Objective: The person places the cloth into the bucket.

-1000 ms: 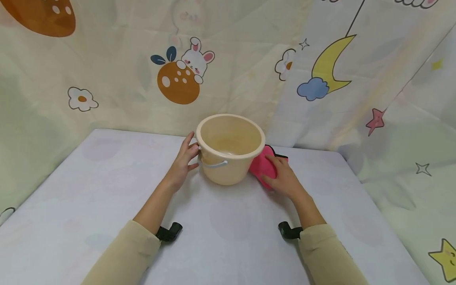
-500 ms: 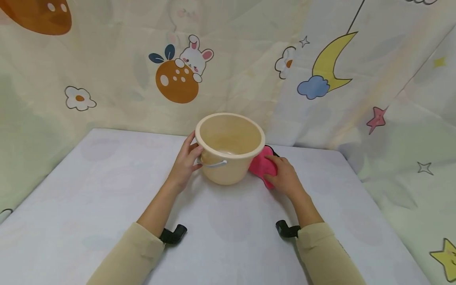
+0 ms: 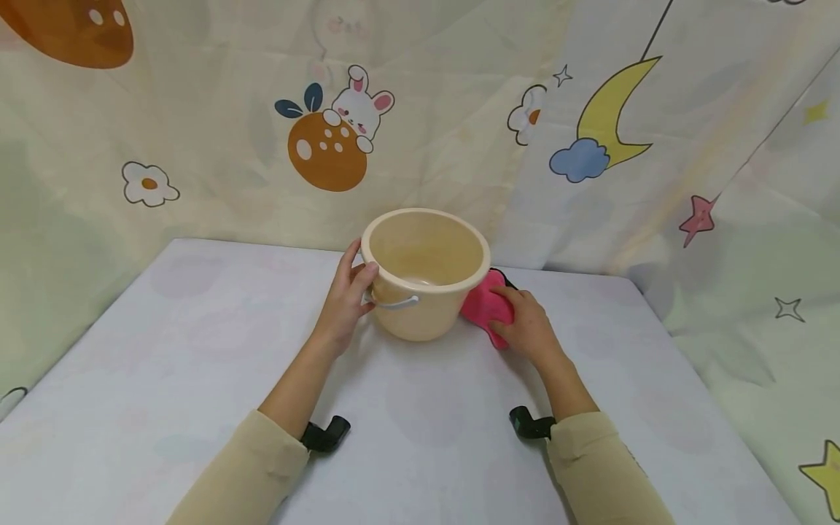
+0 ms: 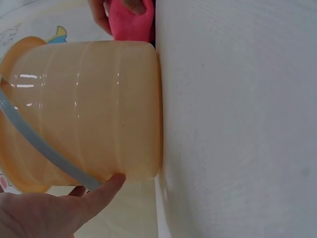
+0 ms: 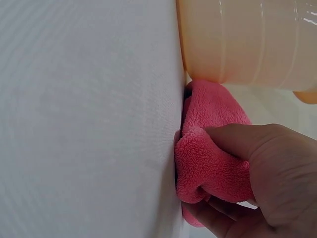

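Observation:
A cream plastic bucket (image 3: 423, 317) stands upright at the far middle of the table, its grey-white handle (image 4: 47, 148) hanging down along its side. My left hand (image 3: 341, 306) holds the bucket's left side, thumb by the rim and fingers reaching round behind. In the left wrist view, a fingertip lies against the lower wall near the handle. Just right of the bucket, a pink fleecy cloth (image 5: 213, 158) with a dark edge lies bunched on the table. My right hand (image 3: 528, 324) pinches this cloth between thumb and fingers; some fingertips are hidden under it.
The white-covered table (image 3: 420, 437) runs back to a printed fabric wall (image 3: 446, 95) close behind the bucket. A second fabric wall (image 3: 735, 306) rises on the right. Dark wrist mounts (image 3: 328, 434) show on both forearms.
My left hand has moved in against the bucket's side, its thumb now at the rim. My right hand has tightened on the pink cloth and bunched it. The bucket stays in place.

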Demonstrator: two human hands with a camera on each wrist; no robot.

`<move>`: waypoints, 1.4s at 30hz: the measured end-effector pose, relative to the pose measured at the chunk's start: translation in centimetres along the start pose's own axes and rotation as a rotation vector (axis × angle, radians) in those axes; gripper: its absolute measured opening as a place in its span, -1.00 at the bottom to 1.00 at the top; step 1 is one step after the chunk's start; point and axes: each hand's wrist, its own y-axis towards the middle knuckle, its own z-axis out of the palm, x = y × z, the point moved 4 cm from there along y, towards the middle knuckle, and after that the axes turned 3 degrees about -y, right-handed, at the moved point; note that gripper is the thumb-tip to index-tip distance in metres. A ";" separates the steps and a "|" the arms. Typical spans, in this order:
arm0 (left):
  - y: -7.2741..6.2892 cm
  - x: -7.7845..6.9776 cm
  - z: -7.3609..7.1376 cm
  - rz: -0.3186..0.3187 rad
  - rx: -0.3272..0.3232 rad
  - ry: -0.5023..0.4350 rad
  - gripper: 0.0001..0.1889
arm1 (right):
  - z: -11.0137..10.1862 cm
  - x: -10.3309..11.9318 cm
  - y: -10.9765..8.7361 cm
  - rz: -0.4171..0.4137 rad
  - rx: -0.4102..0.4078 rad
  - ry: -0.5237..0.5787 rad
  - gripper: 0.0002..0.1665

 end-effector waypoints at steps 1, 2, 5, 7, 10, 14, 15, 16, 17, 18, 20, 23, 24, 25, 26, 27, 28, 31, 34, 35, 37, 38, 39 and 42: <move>0.0 0.0 0.0 -0.003 -0.001 -0.003 -0.22 | -0.1 0.0 0.0 0.000 -0.007 -0.004 -0.26; 0.0 0.0 0.1 -0.007 -0.004 -0.005 -0.22 | -0.1 0.0 -0.1 0.000 -0.012 -0.004 -0.27; -0.1 0.0 0.3 -0.014 -0.011 -0.002 -0.23 | -0.3 -0.1 -0.2 0.000 -0.031 -0.007 -0.30; -0.1 -0.1 0.4 -0.015 -0.017 -0.001 -0.24 | -0.4 -0.2 -0.2 0.001 -0.037 -0.005 -0.31; -0.2 -0.1 0.5 -0.011 -0.030 0.007 -0.24 | -0.4 -0.3 -0.1 -0.002 -0.039 -0.002 -0.31; -0.2 -0.1 0.5 0.000 -0.046 0.020 -0.25 | -0.5 -0.5 0.1 0.010 -0.056 0.034 -0.32; -0.2 -0.1 0.6 0.002 -0.049 0.022 -0.25 | -0.6 -0.6 0.1 0.018 -0.060 0.049 -0.32; -0.2 -0.1 0.6 0.004 -0.051 0.024 -0.25 | -0.6 -0.6 0.1 0.029 -0.065 0.065 -0.32; -0.2 -0.1 0.6 0.006 -0.053 0.026 -0.25 | -0.7 -0.7 0.1 0.039 -0.069 0.082 -0.32; -0.2 -0.1 0.6 0.007 -0.052 0.026 -0.25 | -0.7 -0.8 0.2 0.053 -0.072 0.097 -0.32; -0.1 -0.1 0.6 0.006 -0.053 0.031 -0.25 | -0.7 -0.9 0.2 0.082 -0.084 0.134 -0.33; 0.0 0.0 0.5 0.005 -0.052 0.031 -0.25 | -0.9 -1.2 0.2 0.139 -0.107 0.196 -0.33; 0.0 0.0 0.6 0.006 -0.051 0.030 -0.25 | -1.0 -1.3 0.1 0.160 -0.117 0.220 -0.34; 0.0 0.0 0.6 0.008 -0.051 0.029 -0.25 | -1.0 -1.4 0.1 0.181 -0.127 0.243 -0.33; 0.1 0.0 0.6 0.009 -0.050 0.027 -0.25 | -1.1 -1.5 0.1 0.203 -0.134 0.262 -0.33; 0.1 0.0 0.6 0.010 -0.051 0.025 -0.25 | -1.2 -1.5 0.0 0.225 -0.138 0.281 -0.32; 0.1 0.0 0.6 0.010 -0.050 0.023 -0.25 | -1.2 -1.6 0.0 0.244 -0.143 0.296 -0.32; 0.2 0.1 0.7 0.006 -0.047 0.021 -0.25 | -1.4 -1.7 -0.2 0.292 -0.157 0.339 -0.31; 0.2 0.1 0.7 0.002 -0.044 0.021 -0.25 | -1.6 -1.7 -0.3 0.318 -0.179 0.386 -0.30; 0.2 0.1 0.7 0.001 -0.046 0.022 -0.26 | -1.7 -1.6 -0.3 0.320 -0.186 0.398 -0.30; 0.2 0.1 0.7 0.001 -0.052 0.024 -0.26 | -1.8 -1.6 -0.3 0.322 -0.196 0.423 -0.30; 0.2 0.1 0.6 0.001 -0.054 0.027 -0.26 | -1.8 -1.6 -0.3 0.324 -0.199 0.434 -0.30; 0.2 0.1 0.5 -0.001 -0.058 0.030 -0.26 | -1.9 -1.6 -0.3 0.325 -0.203 0.442 -0.29; 0.2 -0.1 0.3 0.000 -0.062 0.041 -0.26 | -2.0 -1.6 -0.2 0.333 -0.214 0.469 -0.28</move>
